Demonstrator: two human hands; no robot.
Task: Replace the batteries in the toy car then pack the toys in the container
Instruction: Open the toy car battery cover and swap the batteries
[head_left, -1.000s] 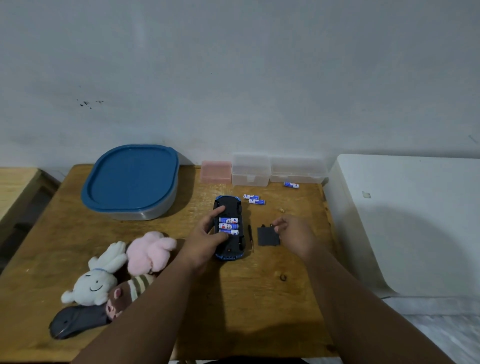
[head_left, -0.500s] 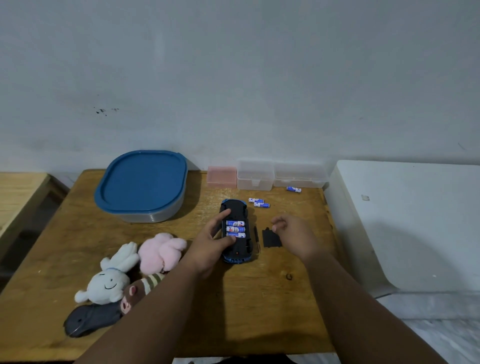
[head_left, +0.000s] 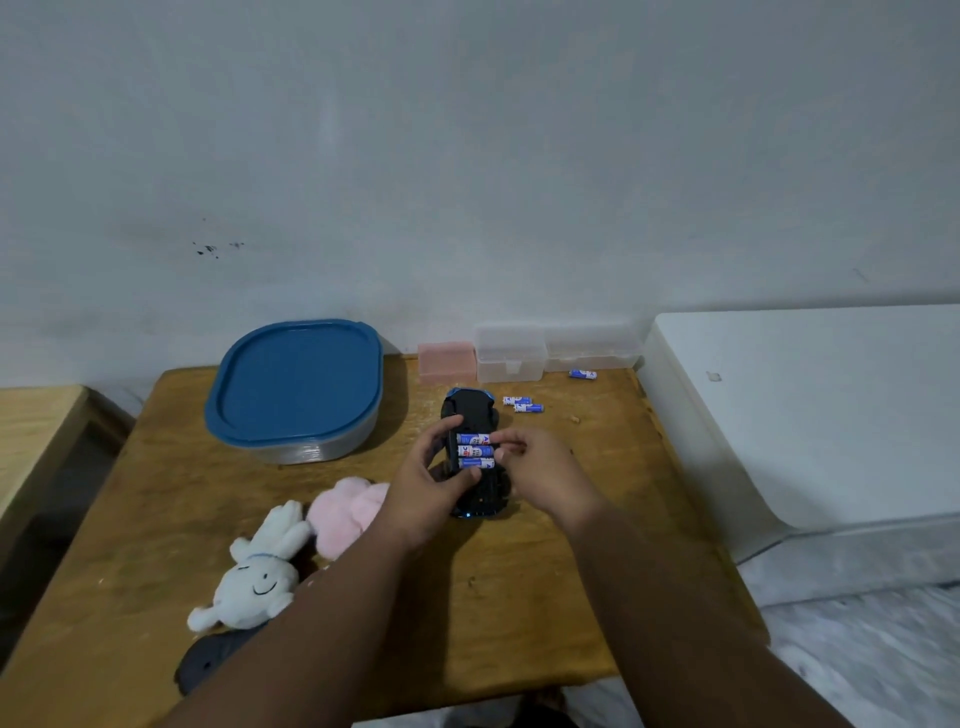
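Observation:
The black and blue toy car (head_left: 470, 410) lies upside down on the wooden table (head_left: 519, 597), with three blue batteries (head_left: 474, 451) in its open bay. My left hand (head_left: 426, 493) grips the car's left side. My right hand (head_left: 545, 473) hovers at the car's right edge, fingertips pinched together beside the batteries. The black battery cover is hidden and I cannot tell whether the fingers hold it. Two loose batteries (head_left: 523, 404) and a third (head_left: 583, 373) lie behind the car. The blue-lidded container (head_left: 311, 449) stands at the back left, lid on.
A white plush (head_left: 260, 577), a pink plush (head_left: 345, 506) and a dark toy (head_left: 208, 662) lie at the front left, partly under my left arm. A pink box (head_left: 447, 361) and clear boxes (head_left: 511, 353) line the wall. A white cabinet (head_left: 810, 415) borders the table's right.
My right hand has moved left from the battery cover's spot on the table to the car's right edge. The cover is no longer in sight. My left hand stays on the car.

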